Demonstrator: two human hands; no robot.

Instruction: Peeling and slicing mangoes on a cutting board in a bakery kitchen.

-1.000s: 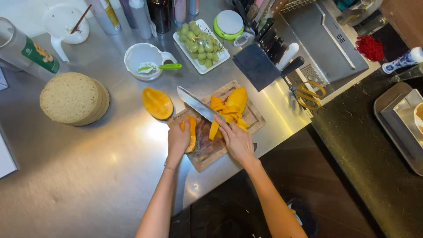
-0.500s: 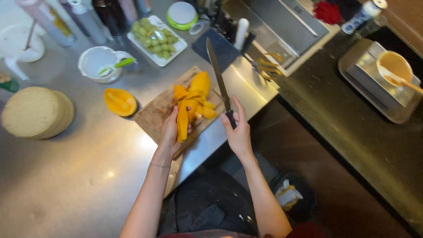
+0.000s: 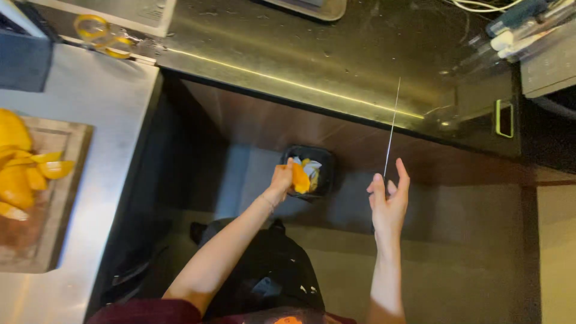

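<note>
Already the left hand (image 3: 281, 179) is closed around an orange scrap of fruit (image 3: 299, 178), thumb and fingers pinched on it, and holds it right over the mouth of a small black bin (image 3: 327, 174) on the floor below. Pale and yellow scraps (image 3: 311, 168) lie inside the bin, so at least some waste looks to be in there; the piece in the hand has not been let go.

Off to the side, the right hand (image 3: 389, 201) is raised with the knife (image 3: 391, 127) standing upright, its thin edge toward the camera so the blade reads as 1 bright line. The thumb and 2 fingers are spread at the top of the grip; the rest of the hand seems wrapped on the handle, though the handle itself is hidden, so how firmly it is clamped I cannot tell.

Further out, at the left edge, the wooden cutting board (image 3: 60, 198) sits on the steel counter (image 3: 102, 120) with a heap of yellow-orange fruit slices (image 3: 24, 162) on it, well apart from both hands. A pair of yellow-handled scissors (image 3: 99, 33) lies near the counter's far corner.

Judging by this, the cutting appears largely done, and the clearing of trimmings is under way; the scrap in hand remains unreleased and the cut fruit remains on the board.
</note>
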